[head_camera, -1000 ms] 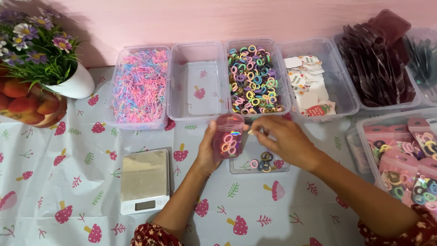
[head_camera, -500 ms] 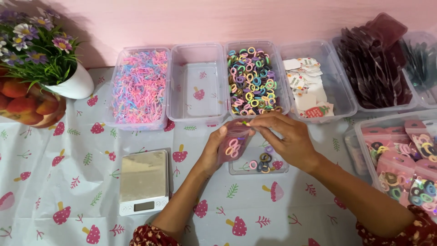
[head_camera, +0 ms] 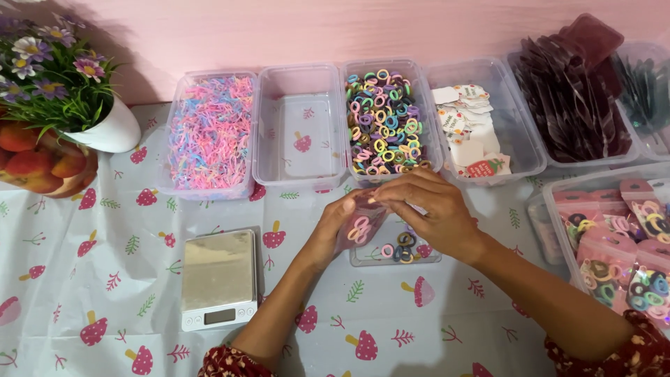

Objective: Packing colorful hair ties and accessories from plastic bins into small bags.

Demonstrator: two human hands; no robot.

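Note:
My left hand (head_camera: 331,227) holds a small pink see-through pouch (head_camera: 360,225) with several coloured hair rings inside. My right hand (head_camera: 427,209) pinches the top edge of that pouch, fingers closed over its mouth. Both hands hover above a small clear tray (head_camera: 396,251) holding a few loose hair rings. Just behind them stands a clear box of coloured hair rings (head_camera: 386,120).
A digital scale (head_camera: 219,279) lies left of my arm. Along the wall stand a box of pastel rubber bands (head_camera: 211,132), an empty clear box (head_camera: 301,126), a box of paper tags (head_camera: 474,129) and a box of dark pouches (head_camera: 579,105). A bin of filled pouches (head_camera: 621,237) sits right; a flower pot (head_camera: 105,129) at left.
My right hand has moved left onto the pouch's top and closed over it. The pouch has tilted and dropped slightly in my left hand.

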